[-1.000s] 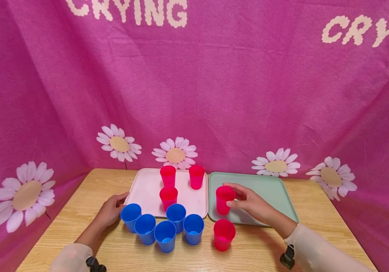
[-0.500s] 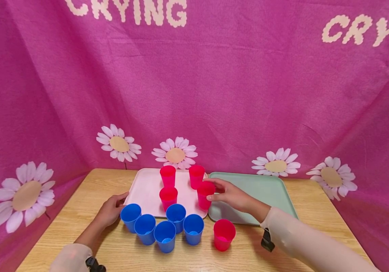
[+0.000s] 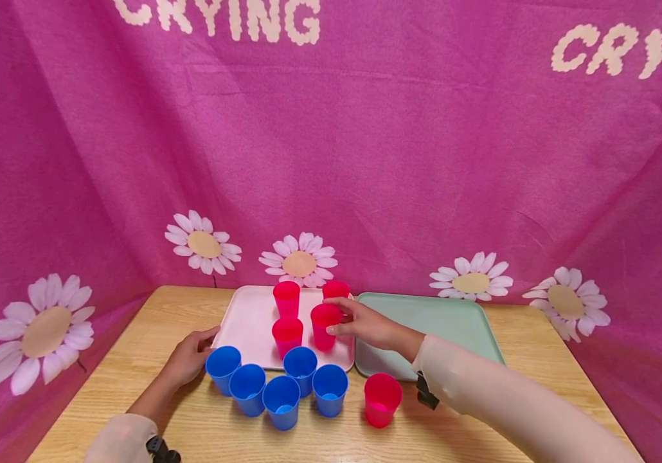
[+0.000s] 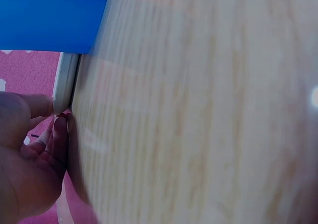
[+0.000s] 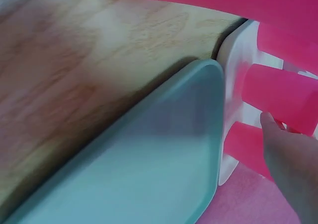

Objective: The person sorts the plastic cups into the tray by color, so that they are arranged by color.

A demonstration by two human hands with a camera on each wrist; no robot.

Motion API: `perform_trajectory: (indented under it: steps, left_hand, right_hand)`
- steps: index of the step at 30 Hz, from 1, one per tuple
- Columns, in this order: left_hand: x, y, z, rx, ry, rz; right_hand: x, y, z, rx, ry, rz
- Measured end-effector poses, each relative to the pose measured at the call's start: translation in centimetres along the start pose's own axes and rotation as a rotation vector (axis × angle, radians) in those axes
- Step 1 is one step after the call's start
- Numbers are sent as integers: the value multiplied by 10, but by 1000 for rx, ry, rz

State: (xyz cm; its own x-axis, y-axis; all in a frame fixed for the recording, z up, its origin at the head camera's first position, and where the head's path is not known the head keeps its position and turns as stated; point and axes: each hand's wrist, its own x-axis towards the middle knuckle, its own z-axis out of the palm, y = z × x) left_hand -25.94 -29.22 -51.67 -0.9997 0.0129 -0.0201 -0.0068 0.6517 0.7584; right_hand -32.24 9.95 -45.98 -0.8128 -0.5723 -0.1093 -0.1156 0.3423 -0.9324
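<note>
My right hand (image 3: 367,325) grips a red cup (image 3: 322,331) by its side, upright at the right part of the pink tray (image 3: 244,321). Whether its base touches the tray I cannot tell. Behind it, partly hidden by the hand, stands a red cup (image 3: 335,289). Two more red cups, a back one (image 3: 286,299) and a front one (image 3: 287,337), stand to its left on that tray. At the tray's left edge my left hand (image 3: 187,357) pinches the rim; the left wrist view shows thumb and fingers at the tray's edge (image 4: 63,80), near a blue cup (image 4: 47,18).
Several blue cups (image 3: 281,404) stand grouped on the wooden table (image 3: 204,437) in front of the pink tray. Another red cup (image 3: 382,402) is to their right. The green tray (image 3: 435,321) lies against the pink one's right side. A pink cloth (image 3: 394,161) hangs behind.
My right hand has carried the red cup leftward from above the green tray to the pink tray, beside the front red cup. My left hand has stayed at the tray's edge.
</note>
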Motion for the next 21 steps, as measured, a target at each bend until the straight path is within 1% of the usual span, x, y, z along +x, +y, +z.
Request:
perform_trajectory:
  steps: [3,8,15,21]
  left_hand:
    - [0,0,0,4,5,-6]
    - [-1,0,0,9,9,-4]
    - [0,0,1,3,6,-12]
    - [0,0,1,8,8,-23]
  right_hand:
    - [7,-4,5,-6,8,6]
    - [16,-9,10,-31,-7,2]
    - [21,-13,15,-16,-30,40]
    - [23,-14,15,-22,-29,65]
